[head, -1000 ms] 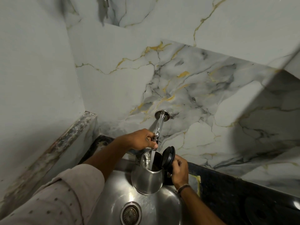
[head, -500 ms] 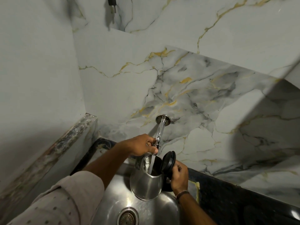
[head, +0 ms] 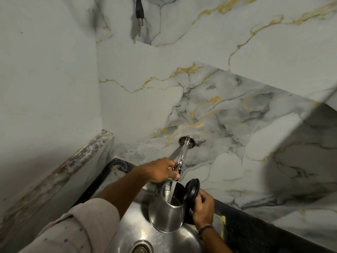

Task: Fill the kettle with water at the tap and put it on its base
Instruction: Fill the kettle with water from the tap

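Observation:
A steel kettle [head: 166, 215] is held over the sink, its black lid [head: 191, 190] flipped open to the right. My right hand [head: 204, 207] grips the kettle's handle. A chrome tap [head: 182, 154] sticks out of the marble wall, and a stream of water falls from it into the kettle's mouth. My left hand [head: 161, 169] is closed on the tap's handle just above the kettle. The kettle's base is not in view.
The steel sink [head: 127, 232] has a drain [head: 141, 249] at the bottom edge. A black counter [head: 255, 227] runs to the right. A stone ledge [head: 76, 163] borders the left. A black plug [head: 139, 11] hangs on the wall above.
The view has tilted up a little, so the sink and drain sit lower in frame. Hands, kettle and water stream hold the same pose.

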